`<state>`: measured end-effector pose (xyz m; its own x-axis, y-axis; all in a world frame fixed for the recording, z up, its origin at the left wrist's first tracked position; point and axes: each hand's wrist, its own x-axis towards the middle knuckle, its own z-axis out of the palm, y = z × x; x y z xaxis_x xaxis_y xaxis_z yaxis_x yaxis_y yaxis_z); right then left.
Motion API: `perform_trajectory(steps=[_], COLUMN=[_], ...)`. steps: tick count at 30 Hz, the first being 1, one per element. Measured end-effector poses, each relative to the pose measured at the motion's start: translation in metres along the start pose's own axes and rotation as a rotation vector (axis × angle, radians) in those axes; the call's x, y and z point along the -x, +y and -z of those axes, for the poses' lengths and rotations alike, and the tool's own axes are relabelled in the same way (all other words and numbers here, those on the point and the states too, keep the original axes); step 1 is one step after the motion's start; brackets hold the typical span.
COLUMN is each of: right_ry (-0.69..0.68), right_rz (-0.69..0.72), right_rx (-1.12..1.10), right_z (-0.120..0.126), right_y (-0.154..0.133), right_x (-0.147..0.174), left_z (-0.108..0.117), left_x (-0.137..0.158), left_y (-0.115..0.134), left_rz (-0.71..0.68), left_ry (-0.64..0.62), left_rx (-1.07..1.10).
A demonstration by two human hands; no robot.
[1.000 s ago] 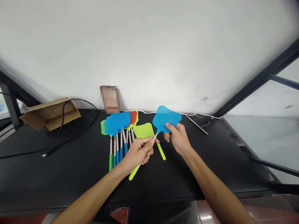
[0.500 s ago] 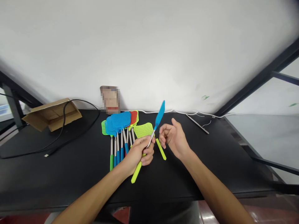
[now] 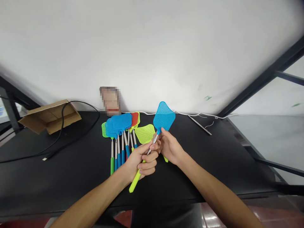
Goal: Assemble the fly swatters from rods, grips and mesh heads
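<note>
My left hand [image 3: 142, 161] is closed around the metal shaft of a fly swatter [image 3: 164, 116] with a blue mesh head and a yellow-green handle. The swatter tilts up to the right, its head's flat face towards me. My right hand [image 3: 171, 146] pinches it at the neck, just below the blue head; some of its fingers are hidden behind. Beneath the hands lies a yellow-green fly swatter [image 3: 145, 133], its handle mostly covered by my right hand. To the left is a row of overlapping fly swatters [image 3: 122, 121] with blue, green and red heads.
An open cardboard box [image 3: 51, 117] and a black cable [image 3: 62, 126] occupy the left of the black table [image 3: 78, 180]. A blurred-out item [image 3: 110, 100] leans on the wall. White cord [image 3: 190, 114] and a thin strip [image 3: 199, 125] lie at the back right.
My right hand has moved left and taken hold of the blue swatter's neck. The head has turned from edge-on to face me. My left hand keeps its grip.
</note>
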<state>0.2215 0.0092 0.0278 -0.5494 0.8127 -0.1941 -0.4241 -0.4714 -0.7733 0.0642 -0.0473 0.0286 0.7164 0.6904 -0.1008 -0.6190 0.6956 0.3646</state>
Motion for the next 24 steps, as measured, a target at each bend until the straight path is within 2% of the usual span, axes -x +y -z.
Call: perform_trajectory(steps=[2, 7, 11, 14, 20, 24], right_ry=[0.019, -0.045, -0.019, -0.051, -0.042, 0.047], right_rz=[0.095, 0.255, 0.386, 0.44, 0.484, 0.486], right_rx=[0.03, 0.192, 0.416, 0.473, 0.538, 0.604], right_z=[0.001, 0.015, 0.026, 0.027, 0.02, 0.018], right_y=[-0.003, -0.013, -0.015, -0.016, -0.017, -0.015], right_x=[0.001, 0.003, 0.005, 0.006, 0.008, 0.008], left_z=[0.001, 0.0, -0.004, -0.007, -0.013, -0.013], left_x=[-0.001, -0.002, -0.002, -0.001, -0.002, -0.003], left_y=[-0.002, -0.006, -0.009, -0.011, -0.01, -0.013], left_rz=[0.043, 0.108, 0.007, -0.062, -0.159, -0.235], left_ry=[-0.011, -0.031, 0.023, 0.064, 0.204, 0.301], left_rx=[-0.002, -0.084, -0.208, -0.32, -0.557, -0.717])
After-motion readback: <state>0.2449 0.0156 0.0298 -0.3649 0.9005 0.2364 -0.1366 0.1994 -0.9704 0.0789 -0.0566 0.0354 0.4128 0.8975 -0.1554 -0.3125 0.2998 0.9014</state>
